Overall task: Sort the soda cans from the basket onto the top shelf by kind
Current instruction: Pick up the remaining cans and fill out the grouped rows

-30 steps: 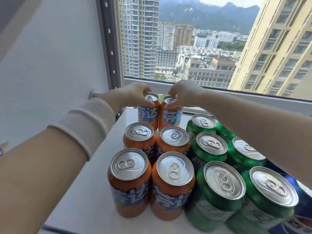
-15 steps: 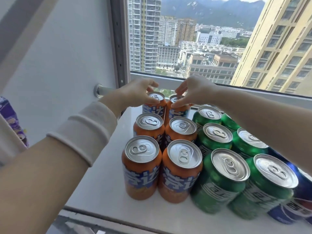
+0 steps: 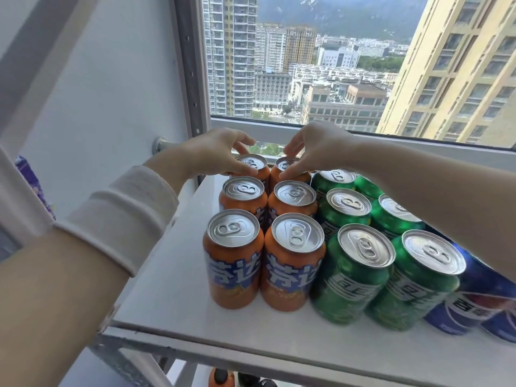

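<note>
Your left grip [image 3: 220, 153] clamped the rear-left orange can [image 3: 252, 162], your right grip [image 3: 315, 149] the rear-right orange can [image 3: 282, 165]; front cans [image 3: 234, 270] read "芬达".

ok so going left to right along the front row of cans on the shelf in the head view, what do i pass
orange metal soda can → second orange metal soda can → green metal soda can → second green metal soda can → blue metal soda can with a red and white logo, partly under the right arm
</note>
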A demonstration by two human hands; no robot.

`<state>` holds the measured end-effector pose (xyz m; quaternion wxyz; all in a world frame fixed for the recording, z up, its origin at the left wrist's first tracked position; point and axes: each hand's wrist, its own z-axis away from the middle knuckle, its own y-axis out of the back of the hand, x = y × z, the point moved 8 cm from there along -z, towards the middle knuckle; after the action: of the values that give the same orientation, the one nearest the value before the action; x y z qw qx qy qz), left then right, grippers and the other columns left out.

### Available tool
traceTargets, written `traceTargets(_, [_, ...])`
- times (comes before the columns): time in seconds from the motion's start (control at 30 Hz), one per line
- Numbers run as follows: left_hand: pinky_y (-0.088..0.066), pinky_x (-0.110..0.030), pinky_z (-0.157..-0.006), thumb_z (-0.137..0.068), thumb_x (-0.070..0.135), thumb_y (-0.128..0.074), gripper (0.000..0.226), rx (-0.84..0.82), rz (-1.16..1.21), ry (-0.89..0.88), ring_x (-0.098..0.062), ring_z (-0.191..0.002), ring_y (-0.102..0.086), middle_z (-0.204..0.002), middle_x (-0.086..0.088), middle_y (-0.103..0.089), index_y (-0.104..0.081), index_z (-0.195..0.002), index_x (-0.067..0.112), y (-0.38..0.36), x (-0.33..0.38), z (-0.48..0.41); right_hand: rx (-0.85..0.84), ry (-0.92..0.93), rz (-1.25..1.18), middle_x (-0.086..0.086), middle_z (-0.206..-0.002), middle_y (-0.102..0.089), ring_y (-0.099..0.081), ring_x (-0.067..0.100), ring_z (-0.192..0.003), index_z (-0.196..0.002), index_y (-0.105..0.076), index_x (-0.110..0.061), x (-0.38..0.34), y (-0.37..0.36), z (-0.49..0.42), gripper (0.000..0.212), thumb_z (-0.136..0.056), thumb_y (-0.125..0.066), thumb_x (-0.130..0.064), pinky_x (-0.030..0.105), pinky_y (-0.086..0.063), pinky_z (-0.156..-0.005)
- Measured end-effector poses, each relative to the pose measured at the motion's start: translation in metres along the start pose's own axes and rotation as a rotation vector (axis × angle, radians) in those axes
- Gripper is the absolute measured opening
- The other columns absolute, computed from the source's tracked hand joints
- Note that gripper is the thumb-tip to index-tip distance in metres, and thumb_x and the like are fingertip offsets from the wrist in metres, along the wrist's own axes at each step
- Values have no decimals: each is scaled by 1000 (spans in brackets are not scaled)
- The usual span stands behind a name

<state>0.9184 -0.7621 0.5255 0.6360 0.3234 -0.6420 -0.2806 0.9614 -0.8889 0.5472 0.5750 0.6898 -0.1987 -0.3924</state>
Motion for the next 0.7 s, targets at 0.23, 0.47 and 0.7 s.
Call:
traceTargets(0.23, [-44, -14, -61, -78, 23, -71, 64, -18, -8, -1, -17, -101, -53, -126, -2, -52, -43, -136, 19, -1, -1, 3, -6, 5, 23, 3, -117, -65, -56, 12, -96, -117, -64, -8, -3, -1, 4, 56, -70, -78, -34, 20, -37, -80])
traceTargets(0.47, [-46, -19, -71, -88, 28, -59, 54, -80, -52, 24, -16, -101, -52, -132, -5, -51, -42, -136, 15, -4, 2, 1, -8, -1, 40, 2, -120, -63, -58, 17, -107, -118, -63, -8, -2, -2, 4, 55, -73, -75, -37, 22, -40, -86])
traceTargets(0.7, [-36, -31, -99, -92, 44, -45, 57, -51, -386, 9, -24, -124, -46, -139, -8, -47, -41, -137, 9, 0, 31, -10, 2, -18, -15, 7, -126, -60, -56, 19, -112, -123, -55, -7, 24, 32, 19, 46, -86, -59, -34, 24, -37, -94])
